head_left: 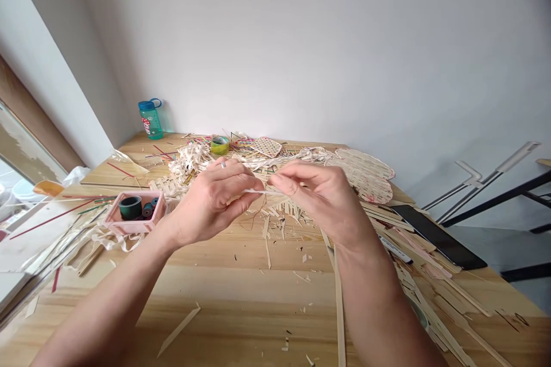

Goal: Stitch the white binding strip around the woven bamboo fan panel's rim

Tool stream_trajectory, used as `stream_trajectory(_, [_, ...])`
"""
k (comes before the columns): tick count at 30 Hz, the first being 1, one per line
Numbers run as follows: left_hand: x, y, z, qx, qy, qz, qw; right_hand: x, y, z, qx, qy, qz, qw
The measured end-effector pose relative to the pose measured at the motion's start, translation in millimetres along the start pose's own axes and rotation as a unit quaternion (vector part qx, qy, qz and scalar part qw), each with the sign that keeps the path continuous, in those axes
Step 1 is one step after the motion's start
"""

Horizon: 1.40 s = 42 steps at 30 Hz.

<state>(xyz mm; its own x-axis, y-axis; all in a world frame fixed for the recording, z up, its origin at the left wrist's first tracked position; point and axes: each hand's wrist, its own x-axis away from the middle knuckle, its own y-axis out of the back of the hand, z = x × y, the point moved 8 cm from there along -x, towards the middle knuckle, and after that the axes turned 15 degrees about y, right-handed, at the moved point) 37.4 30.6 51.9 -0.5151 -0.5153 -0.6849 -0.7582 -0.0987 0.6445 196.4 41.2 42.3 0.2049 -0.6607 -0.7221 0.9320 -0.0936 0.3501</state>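
Over the desk [241, 292], the left hand [215, 200] and right hand [321, 198] nearly meet at the fingertips, both pinching a white strip [255, 191]; it lies between them, long axis running side to side, neither hand nearer.

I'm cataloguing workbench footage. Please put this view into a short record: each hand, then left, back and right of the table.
left hand: pinching a thin white strip
right hand: fingertips at the strip; exact contact unclear
left: pink basket holding a dark roll
back: blue-lidded bottle, upright; yellow roll
right: woven piece; flat black object
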Motion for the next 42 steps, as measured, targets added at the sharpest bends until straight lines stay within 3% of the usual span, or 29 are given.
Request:
stream_trajectory(4, [0, -3.3, 0, 0.026, -0.003, 0.026, 0.999, 6, -23, -22, -0.169, -0.112, 0.054, 0.978])
stream_trajectory(8, [-2, -7.0, -7, 0.069, 0.0, 0.057, 0.996, 9, -32, -39, -0.217, -0.154, 0.002, 0.964])
stream_trajectory(11, [-3, -9.5, -14, 0.126, 0.009, 0.092, 0.988, 8, -18, -55, -0.221, -0.162, -0.113, 0.955])
stream_trajectory(14, [-5, -6.0, -4, 0.182, 0.076, 0.083, 0.977, 9, -6, -71, -0.322, -0.214, -0.199, 0.901])
stream_trajectory(17, [-6, -0.6, 18, 0.225, 0.161, 0.045, 0.96, 9, 0, -76, -0.405, -0.262, -0.181, 0.857])
stream_trajectory(21, [-4, -2.5, 32, 0.279, 0.206, 0.047, 0.937, 8, 19, -87, -0.398, -0.279, -0.183, 0.855])
stream_trajectory(29, [-2, -3.9, 38, 0.345, 0.25, 0.039, 0.904, 16, 36, -126, -0.359, -0.299, -0.283, 0.838])
stream_trajectory(32, [-2, -6.4, 40, 0.345, 0.261, 0.039, 0.901, 16, 36, -127, -0.343, -0.27, -0.316, 0.842])
stream_trajectory(35, [-1, -7.0, 44, 0.346, 0.281, 0.025, 0.895, 12, 33, -106, -0.326, -0.211, -0.319, 0.864])
stream_trajectory(37, [-1, -7.4, 45, 0.348, 0.296, 0.02, 0.889, 3, 26, -73, -0.285, -0.132, -0.239, 0.919])
stream_trajectory(39, [-1, -8.0, 45, 0.35, 0.304, 0.021, 0.886, -2, 7, -36, -0.2, -0.06, -0.096, 0.973])
stream_trajectory(41, [-2, -8.5, 45, 0.354, 0.305, 0.024, 0.884, 1, -9, -12, -0.118, -0.025, -0.007, 0.993])
stream_trajectory(42, [-2, -8.8, 45, 0.361, 0.304, 0.026, 0.881, 2, -12, -3, -0.083, -0.005, 0.0, 0.997])
